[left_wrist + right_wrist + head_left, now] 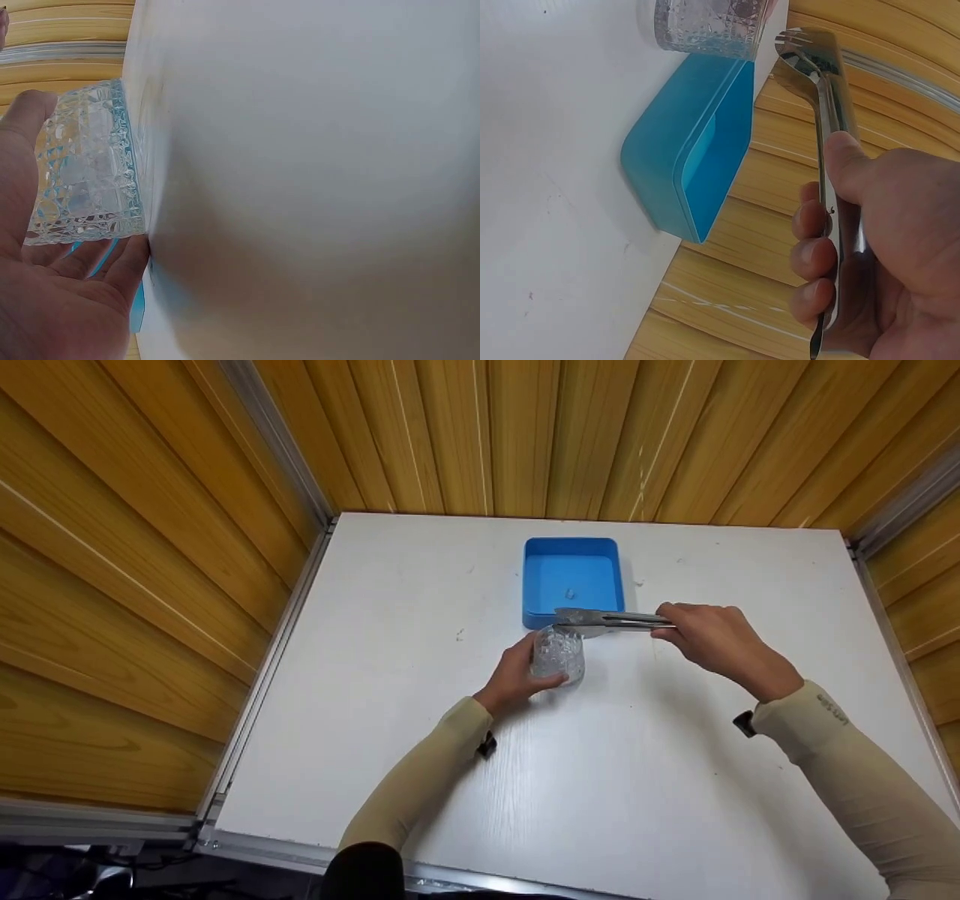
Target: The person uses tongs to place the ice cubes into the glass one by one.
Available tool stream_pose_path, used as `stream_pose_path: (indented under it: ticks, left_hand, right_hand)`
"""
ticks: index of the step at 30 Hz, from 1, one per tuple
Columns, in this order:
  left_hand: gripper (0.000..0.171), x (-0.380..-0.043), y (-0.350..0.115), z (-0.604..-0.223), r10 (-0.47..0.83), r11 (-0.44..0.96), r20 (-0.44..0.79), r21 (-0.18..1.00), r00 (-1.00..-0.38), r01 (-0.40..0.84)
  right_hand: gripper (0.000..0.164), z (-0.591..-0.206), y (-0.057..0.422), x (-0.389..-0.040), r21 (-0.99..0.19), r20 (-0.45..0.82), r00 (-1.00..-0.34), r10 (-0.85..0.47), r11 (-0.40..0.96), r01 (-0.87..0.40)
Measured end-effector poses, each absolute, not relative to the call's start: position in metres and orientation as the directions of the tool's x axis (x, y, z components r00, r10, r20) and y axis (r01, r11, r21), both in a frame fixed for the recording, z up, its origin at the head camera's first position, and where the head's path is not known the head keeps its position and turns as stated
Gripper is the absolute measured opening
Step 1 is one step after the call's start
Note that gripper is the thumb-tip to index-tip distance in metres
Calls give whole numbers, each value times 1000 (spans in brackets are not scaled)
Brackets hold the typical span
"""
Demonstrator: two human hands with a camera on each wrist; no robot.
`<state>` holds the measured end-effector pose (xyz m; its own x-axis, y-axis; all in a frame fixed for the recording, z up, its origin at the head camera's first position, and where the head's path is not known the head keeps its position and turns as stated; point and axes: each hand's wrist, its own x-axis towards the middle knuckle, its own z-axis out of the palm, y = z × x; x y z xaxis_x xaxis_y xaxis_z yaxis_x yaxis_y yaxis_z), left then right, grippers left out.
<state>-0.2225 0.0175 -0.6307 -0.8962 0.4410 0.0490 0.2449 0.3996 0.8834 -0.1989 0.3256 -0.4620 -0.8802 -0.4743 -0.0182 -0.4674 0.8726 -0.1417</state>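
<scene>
A clear glass with a patterned wall [559, 658] stands on the white table, my left hand [514, 679] around it. In the left wrist view the thumb lies on one side of the glass [86, 161] and the fingers on the other. My right hand [720, 643] grips metal tongs [630, 620], their tips over the mouth of the glass. From the right wrist, the tongs [827, 135] show a fork-like end and a rounded end, and I see nothing between them. Whether the glass holds anything is hard to tell.
Just behind the glass stands a blue open box [621, 574] with a small clear piece [570, 594] on its floor. Little clear specks [460, 635] dot the table. Wood-look panels [525, 442] wall the table at the back and sides.
</scene>
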Motion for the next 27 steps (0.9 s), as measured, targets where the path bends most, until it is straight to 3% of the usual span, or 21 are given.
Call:
stream_pose_path:
  ticks: [15, 27]
  left_hand:
    - [90, -222, 17, -631, 442, 425, 45, 869, -896, 253]
    - [92, -220, 19, -630, 426, 421, 18, 881, -905, 216]
  right_hand:
    - [24, -467, 327, -217, -149, -52, -903, -428, 897, -416]
    - [30, -476, 328, -251, -184, -139, -925, -355, 927, -328]
